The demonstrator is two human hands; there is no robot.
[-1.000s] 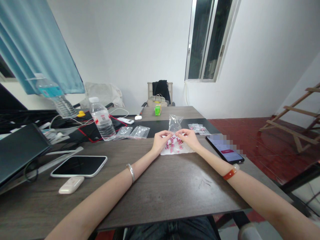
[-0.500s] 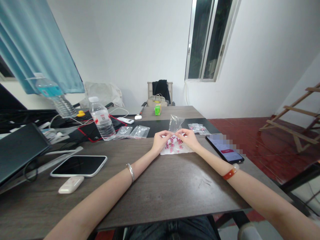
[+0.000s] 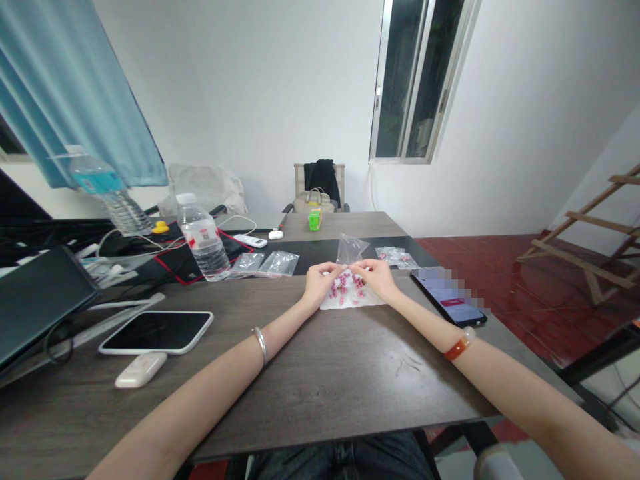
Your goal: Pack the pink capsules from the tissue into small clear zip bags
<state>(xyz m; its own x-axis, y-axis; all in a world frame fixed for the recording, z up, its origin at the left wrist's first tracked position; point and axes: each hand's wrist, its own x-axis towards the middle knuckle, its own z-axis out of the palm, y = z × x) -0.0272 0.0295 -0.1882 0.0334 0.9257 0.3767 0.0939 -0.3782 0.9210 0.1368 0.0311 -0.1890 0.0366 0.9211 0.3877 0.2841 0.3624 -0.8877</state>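
The long dark-brown wood-grain desk (image 3: 325, 373) carries everything here. On its left side there is a dark laptop (image 3: 40, 300), then a black smartphone w/ white frame (image 3: 156, 331) lying flat, and a clear plastic water bottle w/ white cap (image 3: 203, 239) standing upright behind it. On the right side a second black phone w/ lit screen (image 3: 449, 299) lies just beside the right forearm. Some flat empty clear zip bags (image 3: 273, 264) lie near the bottle, and a small white oval device (image 3: 141, 369) rests in front of the first phone.

In the middle of the desk, approx. between both hands, lies a white paper sheet (image 3: 350, 301) w/ a small heap of pink and white beads (image 3: 345, 288) on it. Above the heap stands a small clear thin plastic bag (image 3: 349, 247), upright, its lower part held at the fingers.

The left hand (image 3: 319, 283) and the right hand (image 3: 377, 277) are close together, fingertips almost meeting over the beads, both pinching the lower edge of the bag. If a bead is also between the fingers, I cannot tell, it is too small.

The bag looks very light, soft and a bit slippery, so it probably collapses easily; best to hold it at the edge of the mouth, w/ two fingers each side. The beads seem tiny, hard and ready to roll, so a fingertip pinch, one by one, is needed.
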